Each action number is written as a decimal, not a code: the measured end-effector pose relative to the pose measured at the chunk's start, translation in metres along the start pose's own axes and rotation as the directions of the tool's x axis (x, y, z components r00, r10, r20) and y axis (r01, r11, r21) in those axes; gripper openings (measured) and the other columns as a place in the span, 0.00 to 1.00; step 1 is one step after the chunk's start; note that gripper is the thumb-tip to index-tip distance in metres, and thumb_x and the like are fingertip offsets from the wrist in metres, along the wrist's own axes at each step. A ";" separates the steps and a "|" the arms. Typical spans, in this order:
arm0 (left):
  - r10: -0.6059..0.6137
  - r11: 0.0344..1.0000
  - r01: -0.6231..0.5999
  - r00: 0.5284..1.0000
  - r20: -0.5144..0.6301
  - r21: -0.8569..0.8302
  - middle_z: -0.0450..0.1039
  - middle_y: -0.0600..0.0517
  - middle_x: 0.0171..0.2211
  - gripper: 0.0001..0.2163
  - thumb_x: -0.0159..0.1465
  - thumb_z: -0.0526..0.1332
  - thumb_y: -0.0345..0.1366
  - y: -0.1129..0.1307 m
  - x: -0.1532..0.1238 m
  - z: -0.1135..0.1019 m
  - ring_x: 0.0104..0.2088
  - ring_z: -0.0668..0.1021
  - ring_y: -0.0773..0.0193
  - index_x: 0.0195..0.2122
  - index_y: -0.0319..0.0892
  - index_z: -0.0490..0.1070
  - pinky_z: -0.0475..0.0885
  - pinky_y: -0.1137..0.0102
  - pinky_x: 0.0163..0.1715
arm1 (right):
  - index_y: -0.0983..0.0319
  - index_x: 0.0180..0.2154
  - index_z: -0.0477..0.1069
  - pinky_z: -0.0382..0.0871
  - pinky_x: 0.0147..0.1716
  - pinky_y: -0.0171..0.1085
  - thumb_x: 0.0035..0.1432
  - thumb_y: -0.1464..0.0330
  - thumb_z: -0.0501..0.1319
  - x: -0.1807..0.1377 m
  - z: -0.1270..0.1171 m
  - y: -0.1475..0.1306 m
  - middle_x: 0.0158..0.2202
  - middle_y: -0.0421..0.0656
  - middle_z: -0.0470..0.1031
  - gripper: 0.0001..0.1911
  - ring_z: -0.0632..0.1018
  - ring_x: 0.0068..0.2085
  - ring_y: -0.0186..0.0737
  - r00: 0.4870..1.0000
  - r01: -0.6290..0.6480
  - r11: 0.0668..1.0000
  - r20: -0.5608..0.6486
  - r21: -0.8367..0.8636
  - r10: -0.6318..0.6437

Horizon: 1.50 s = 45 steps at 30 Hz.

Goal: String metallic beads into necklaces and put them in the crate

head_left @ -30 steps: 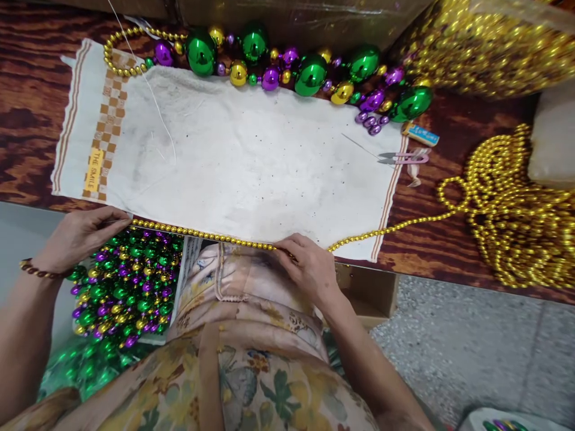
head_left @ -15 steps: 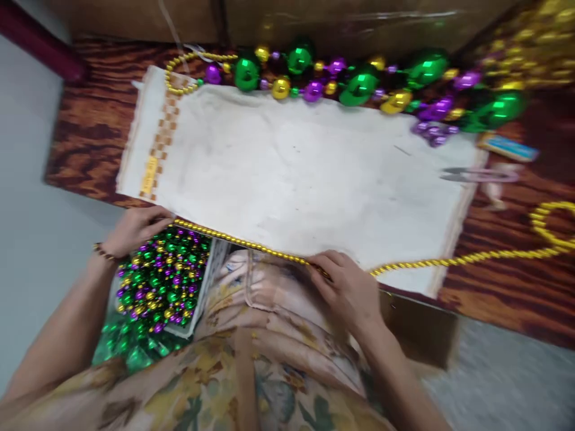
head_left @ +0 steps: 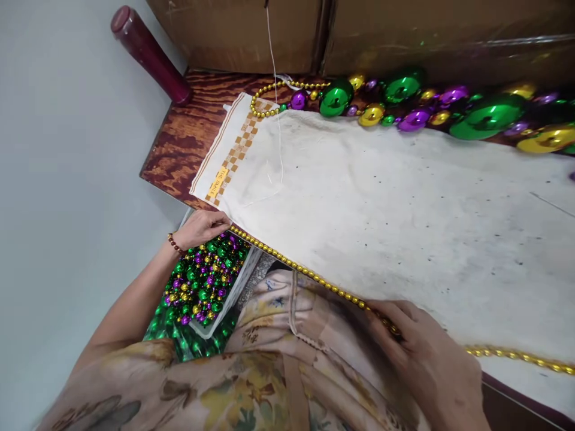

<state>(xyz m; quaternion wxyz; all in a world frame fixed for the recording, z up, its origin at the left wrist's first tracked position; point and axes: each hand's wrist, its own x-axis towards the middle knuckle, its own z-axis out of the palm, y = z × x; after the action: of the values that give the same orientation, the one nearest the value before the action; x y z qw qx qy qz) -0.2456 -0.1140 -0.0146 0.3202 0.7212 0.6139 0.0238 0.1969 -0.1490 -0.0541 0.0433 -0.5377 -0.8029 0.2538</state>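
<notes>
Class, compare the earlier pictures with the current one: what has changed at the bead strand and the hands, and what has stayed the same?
Mostly the view changed: the camera swung left, so the scissors and gold bead pile dropped out of sight and a dark red cylinder appeared. Unchanged: the left hand and right hand still pinch the gold bead strand stretched along the white towel's near edge.

A dark reddish-brown wooden table with bold wavy grain [head_left: 179, 140] stands against plain brown cardboard boxes [head_left: 251, 30] that fill the far side. To the left lies a smooth pale grey floor [head_left: 63, 179], evenly lit. A dark red cylindrical post [head_left: 150, 55] rises tilted at the table's far left corner, beside the boxes.
</notes>
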 end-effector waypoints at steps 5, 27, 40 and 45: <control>-0.017 0.999 0.018 0.999 -0.031 0.032 0.72 0.54 0.22 0.11 0.67 0.56 0.38 -0.001 0.001 0.000 0.21 0.70 0.72 0.34 0.39 0.74 0.61 0.75 0.25 | 0.55 0.39 0.77 0.65 0.24 0.38 0.67 0.57 0.49 0.001 0.001 -0.001 0.36 0.43 0.78 0.19 0.79 0.37 0.45 0.999 0.028 1.000 -0.030 -0.010 -0.029; -0.220 0.973 0.215 0.974 0.052 0.086 0.77 0.52 0.31 0.19 0.63 0.55 0.53 -0.007 -0.004 -0.004 0.31 0.74 0.65 0.38 0.41 0.74 0.66 0.73 0.34 | 0.57 0.38 0.76 0.54 0.27 0.36 0.63 0.68 0.59 -0.001 -0.002 -0.018 0.36 0.42 0.77 0.07 0.74 0.39 0.42 0.994 -0.102 0.995 -0.050 -0.013 0.102; -0.241 0.969 0.235 0.969 0.063 0.080 0.78 0.51 0.33 0.19 0.63 0.56 0.52 -0.010 -0.005 -0.005 0.34 0.75 0.63 0.38 0.41 0.73 0.66 0.73 0.37 | 0.58 0.39 0.75 0.61 0.33 0.38 0.63 0.68 0.59 -0.006 0.006 -0.016 0.37 0.43 0.77 0.06 0.74 0.41 0.43 0.988 -0.103 0.992 -0.105 0.070 0.110; -0.242 0.968 0.235 0.967 0.076 0.089 0.77 0.52 0.33 0.17 0.63 0.57 0.51 -0.012 -0.005 -0.007 0.34 0.75 0.63 0.38 0.41 0.73 0.66 0.74 0.37 | 0.59 0.40 0.74 0.61 0.34 0.38 0.62 0.68 0.60 -0.006 0.007 -0.014 0.38 0.42 0.78 0.05 0.75 0.42 0.43 0.986 -0.107 0.991 -0.120 0.085 0.117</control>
<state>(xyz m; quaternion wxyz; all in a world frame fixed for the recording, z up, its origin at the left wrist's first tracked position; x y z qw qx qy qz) -0.2605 -0.1150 -0.0136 0.3179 0.6546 0.6823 -0.0703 0.1852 -0.1613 -0.0526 0.1000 -0.5947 -0.7564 0.2533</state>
